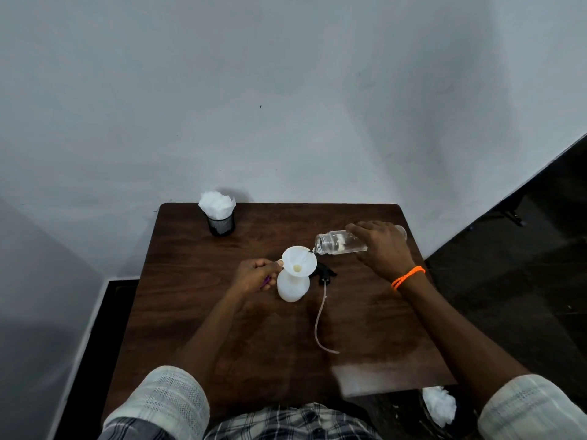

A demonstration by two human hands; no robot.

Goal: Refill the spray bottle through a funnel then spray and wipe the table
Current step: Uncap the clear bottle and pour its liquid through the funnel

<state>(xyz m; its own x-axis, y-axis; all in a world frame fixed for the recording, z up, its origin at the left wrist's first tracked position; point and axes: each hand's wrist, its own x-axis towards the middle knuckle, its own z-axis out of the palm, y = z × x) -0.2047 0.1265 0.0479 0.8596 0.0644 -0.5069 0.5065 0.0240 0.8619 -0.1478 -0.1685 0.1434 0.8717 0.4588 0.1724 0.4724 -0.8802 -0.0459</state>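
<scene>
A white spray bottle (293,288) stands near the middle of the brown table (197,281), with a white funnel (299,262) seated in its neck. My left hand (254,275) pinches the funnel's tab at its left rim; something purple shows under the fingers. My right hand (381,249) grips a clear water bottle (340,242) tipped on its side, mouth at the funnel's right rim, and a thin stream runs into the funnel. The black spray head (324,272) with its long clear tube (319,319) lies on the table right of the spray bottle.
A black mesh cup (221,224) stuffed with white tissues stands at the table's back left, close to the wall. A bin holding crumpled white tissue (440,408) sits on the floor by the table's front right corner. A wet sheen covers the table's front right.
</scene>
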